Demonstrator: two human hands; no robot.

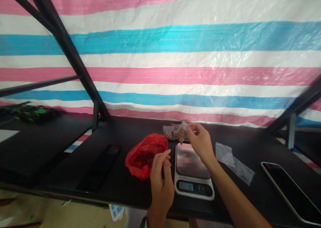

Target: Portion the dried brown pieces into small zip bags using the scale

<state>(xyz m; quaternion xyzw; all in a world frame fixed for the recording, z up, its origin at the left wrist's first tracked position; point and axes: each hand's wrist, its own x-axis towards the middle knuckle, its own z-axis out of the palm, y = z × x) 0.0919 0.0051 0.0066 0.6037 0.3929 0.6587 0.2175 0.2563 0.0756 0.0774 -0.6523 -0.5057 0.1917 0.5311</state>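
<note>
Above the far end of the kitchen scale (192, 162), my right hand (200, 141) pinches a small clear plastic bag (182, 134) holding brownish bits. Behind it lie several similar filled bags (170, 131) in a pile. The scale is white with a bare metal plate, and its display seems to read zero. My left hand (162, 177) hovers between the scale and an open red plastic bag (145, 156), holding nothing, fingers extended and slightly curled. Dark brown bits show inside the red bag.
Flat clear plastic bags (234, 162) lie right of the scale. A white-edged phone (291, 191) is at the far right, and a dark flat object (100, 169) lies left. Black slanted frame bars (72, 57) rise before a striped tarp (175, 60).
</note>
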